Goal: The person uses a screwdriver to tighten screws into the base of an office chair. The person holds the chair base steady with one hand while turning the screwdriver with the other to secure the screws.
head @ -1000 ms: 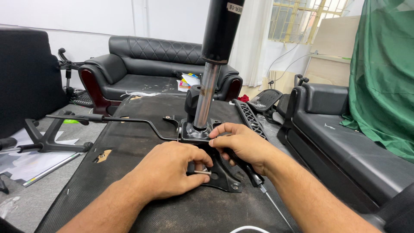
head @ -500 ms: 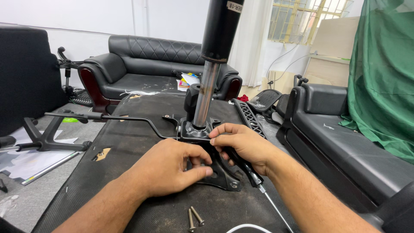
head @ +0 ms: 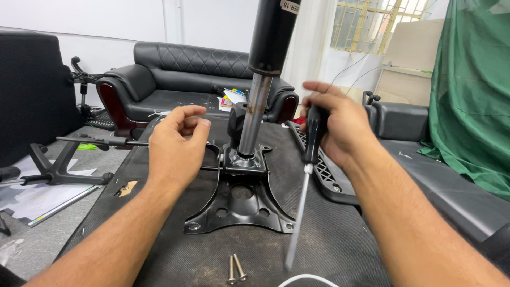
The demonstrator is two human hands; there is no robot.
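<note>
My right hand is clamped on the black handle of a screwdriver, whose pale shaft points down and slightly toward me, its tip hanging just right of the two loose screws. My left hand is empty, fingers loosely curled and apart, raised left of the gas-lift column.

That column stands upright from the black mounting plate, which lies flat on the dark upturned chair seat serving as my worktop. The plate sits between my hands and a little below them; its near corners, each with a hole, face me. The right hand is the nearer to the plate's right corner. The screws lie side by side on the near side of the plate, long axes pointing away from me.

At the column's top is a small white label. Behind the column, coloured papers lie on a black sofa.
</note>
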